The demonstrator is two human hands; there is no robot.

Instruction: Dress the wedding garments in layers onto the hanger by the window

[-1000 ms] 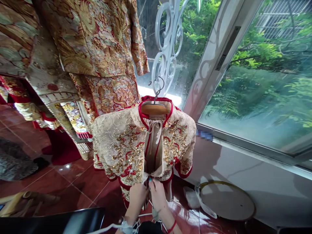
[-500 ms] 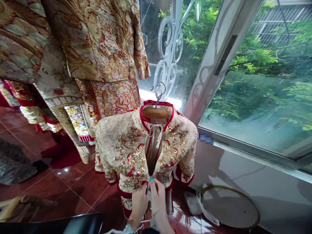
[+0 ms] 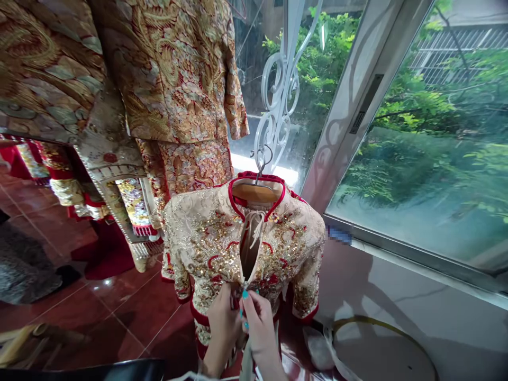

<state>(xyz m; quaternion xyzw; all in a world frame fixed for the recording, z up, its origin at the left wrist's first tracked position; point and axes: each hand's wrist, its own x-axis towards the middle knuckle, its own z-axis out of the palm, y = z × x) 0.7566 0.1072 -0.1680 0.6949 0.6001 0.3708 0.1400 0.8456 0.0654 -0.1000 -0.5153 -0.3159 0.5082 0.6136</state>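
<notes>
An embroidered cream jacket with gold sequins and red trim hangs upright in front of me on a wooden hanger. Below its collar, the front gapes in a narrow V, and a white cord tie is knotted at the neck. Both my hands are at the bottom of this V. My left hand is closed on the left front edge. My right hand, with turquoise nails, pinches the front edges right beside it. The fingers hide the exact fastening between them.
Patterned gold and red garments hang at the left. A white scrolled metal stand rises behind the hanger, before a window. A round-framed panel and a clear plastic bag lie low at right. Red tiles cover the floor.
The view has shifted, so the garments appear lower and farther right. My hands have moved slightly up the jacket's front, and the V opening looks shorter. Both hands remain closed there.
</notes>
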